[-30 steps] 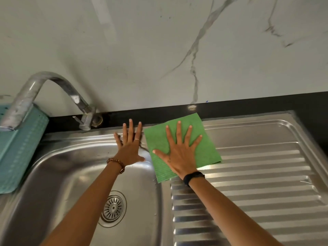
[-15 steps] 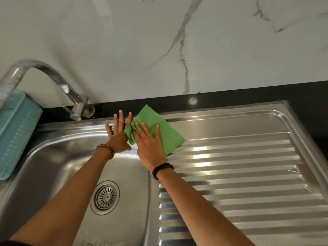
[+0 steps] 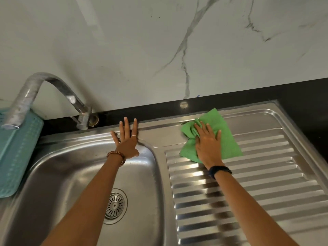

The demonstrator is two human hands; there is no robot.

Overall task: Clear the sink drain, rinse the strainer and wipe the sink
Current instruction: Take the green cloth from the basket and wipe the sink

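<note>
Here, the lines below go from the cloth outward.
Cloth: a green cloth [image 3: 229, 139] lies on the ridged draining board [image 3: 266, 174] of the steel sink, near its far edge; it is partly crumpled on its left side and flat on its right side.
Right hand: the right hand [image 3: 208, 148] lies palm down on the cloth, the fingers straight and a little spread, pressing it onto the board; a dark band [image 3: 220, 171] is on this wrist.
Left hand: the left hand [image 3: 126, 141] rests flat on the far rim of the sink, just at the far right corner of the basin, with the fingers straight and pointing to the wall; it holds nothing. A thin ring is on one finger and a bracelet of brown beads [image 3: 116, 157] is on the wrist.
Sink: the basin [image 3: 62, 174] is on the left and the draining board on the right, both of shiny steel.
Strainer: the round metal strainer [image 3: 114, 205] sits in the drain at the bottom of the basin, near the left forearm in the picture.
Tap: a curved metal tap [image 3: 53, 89] stands behind the basin, and its spout reaches to the left.
Basket: a teal plastic basket [image 3: 16, 153] stands at the left edge of the sink.
Behind: a black counter strip [image 3: 301, 93] runs along the sink, and above it there is a white marble wall [image 3: 159, 41] with grey veins.
</note>
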